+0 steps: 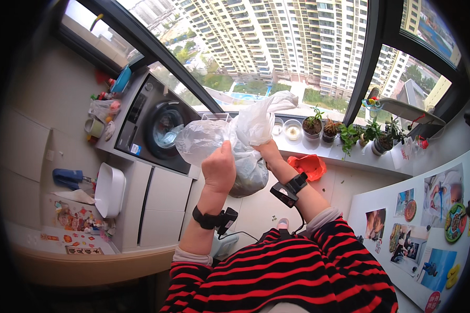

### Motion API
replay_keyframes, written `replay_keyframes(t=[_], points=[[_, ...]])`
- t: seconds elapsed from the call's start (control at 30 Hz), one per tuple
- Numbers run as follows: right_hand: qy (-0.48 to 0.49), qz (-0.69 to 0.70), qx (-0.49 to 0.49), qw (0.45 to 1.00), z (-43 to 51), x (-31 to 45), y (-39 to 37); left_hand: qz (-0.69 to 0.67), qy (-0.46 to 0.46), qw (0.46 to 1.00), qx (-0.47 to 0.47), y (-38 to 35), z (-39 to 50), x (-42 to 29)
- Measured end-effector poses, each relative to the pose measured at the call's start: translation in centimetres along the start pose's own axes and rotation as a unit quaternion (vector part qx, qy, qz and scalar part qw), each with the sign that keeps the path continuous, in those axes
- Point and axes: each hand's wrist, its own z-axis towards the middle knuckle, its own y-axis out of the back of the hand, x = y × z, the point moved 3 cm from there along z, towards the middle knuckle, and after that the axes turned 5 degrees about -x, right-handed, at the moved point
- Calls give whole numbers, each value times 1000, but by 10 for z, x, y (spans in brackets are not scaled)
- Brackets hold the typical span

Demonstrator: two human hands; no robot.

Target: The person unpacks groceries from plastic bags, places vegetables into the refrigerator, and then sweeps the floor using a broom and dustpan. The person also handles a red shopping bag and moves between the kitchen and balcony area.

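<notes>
A translucent white plastic bag (250, 168) hangs in front of me, its lower part bulging with greyish-brown contents that I cannot make out. My left hand (218, 166) is a fist closed on gathered plastic at the bag's left side. A clear, puffed-out stretch of plastic (200, 143) sticks out to the left beyond that fist. On the other side, my right hand (269, 152) grips the bag below its loose white top (266, 111), which flares upward. Whether the clear and white plastic are one bag or two, I cannot tell.
A front-loading washing machine (162, 125) stands left, beside white cabinets (166, 191) and a white basin (109, 190). Potted plants (312, 125) and clear tubs (292, 129) line the windowsill. A crumpled orange-red plastic bag (311, 166) lies on the floor. A photo-covered white panel (372, 199) is right.
</notes>
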Motion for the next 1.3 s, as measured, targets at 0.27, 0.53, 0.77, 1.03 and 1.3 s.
replay_keyframes(t=[0.27, 0.53, 0.77, 1.03, 1.3], points=[[-192, 343, 12, 920, 29, 1, 58, -123, -50, 987, -95, -10, -43, -17], [-41, 406, -233, 883, 38, -5, 64, -306, 89, 947, -49, -58, -47, -11], [22, 158, -328, 931, 47, -8, 76, -495, 67, 852, 158, -63, -54, -93], [138, -277, -138, 941, -31, -53, 68, -835, 315, 436, 112, -63, 24, -11], [-131, -207, -6, 970, -80, -58, 159, -853, 334, 357, 184, -26, -19, -4]])
